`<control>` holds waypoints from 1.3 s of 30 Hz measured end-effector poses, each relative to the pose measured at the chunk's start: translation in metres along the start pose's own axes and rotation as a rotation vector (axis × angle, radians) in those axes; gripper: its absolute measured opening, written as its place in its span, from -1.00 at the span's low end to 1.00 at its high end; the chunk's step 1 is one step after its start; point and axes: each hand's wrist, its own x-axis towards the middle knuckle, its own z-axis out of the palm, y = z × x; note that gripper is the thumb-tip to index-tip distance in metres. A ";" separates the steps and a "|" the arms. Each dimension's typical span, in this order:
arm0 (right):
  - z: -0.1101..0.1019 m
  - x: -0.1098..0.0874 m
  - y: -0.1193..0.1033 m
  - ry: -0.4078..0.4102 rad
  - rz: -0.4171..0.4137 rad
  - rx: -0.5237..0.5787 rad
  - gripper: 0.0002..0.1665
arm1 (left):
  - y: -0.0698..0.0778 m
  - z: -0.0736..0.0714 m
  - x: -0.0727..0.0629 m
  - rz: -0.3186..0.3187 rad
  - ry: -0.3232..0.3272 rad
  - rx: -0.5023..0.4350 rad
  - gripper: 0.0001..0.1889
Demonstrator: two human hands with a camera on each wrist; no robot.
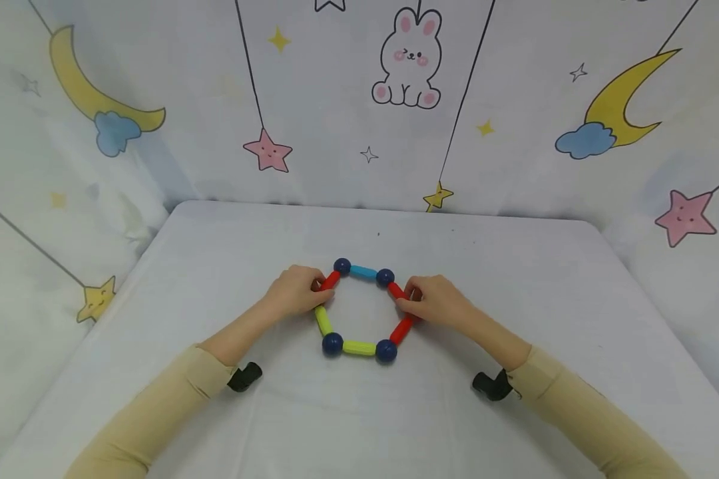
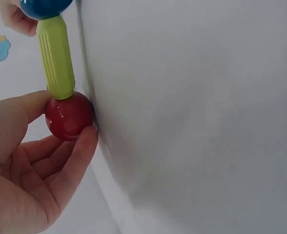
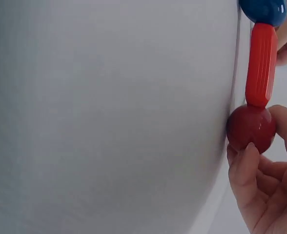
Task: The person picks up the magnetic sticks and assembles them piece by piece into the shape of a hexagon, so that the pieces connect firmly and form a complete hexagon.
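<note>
A ring of magnetic building rods and balls lies on the white table. My left hand grips its left corner, a glossy red ball between thumb and fingers. From that ball a yellow-green rod runs to a dark blue ball, and a red rod leads to the far side. At the right corner my right hand pinches another red ball, joined to a red rod. In the head view the hands hide both red balls.
A blue rod closes the ring's far side, and a yellow-green rod its near side. The white table extends around it. Behind stands a white cloth backdrop with printed moons, stars and a rabbit. Black wrist cameras sit below both sleeves.
</note>
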 end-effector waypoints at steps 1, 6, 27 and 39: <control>-0.001 0.001 0.002 0.009 0.010 -0.004 -0.74 | 0.001 0.002 0.000 0.011 0.001 -0.013 -0.69; -0.005 0.005 0.010 0.038 0.083 0.001 -0.72 | 0.009 0.011 0.001 0.026 0.033 -0.033 -0.72; -0.011 0.005 0.017 0.075 0.123 -0.013 -0.70 | 0.021 0.020 0.023 0.012 0.104 -0.019 -0.78; -0.017 -0.003 0.034 0.005 0.084 0.158 -0.48 | 0.007 0.013 0.019 -0.002 -0.021 -0.153 -0.49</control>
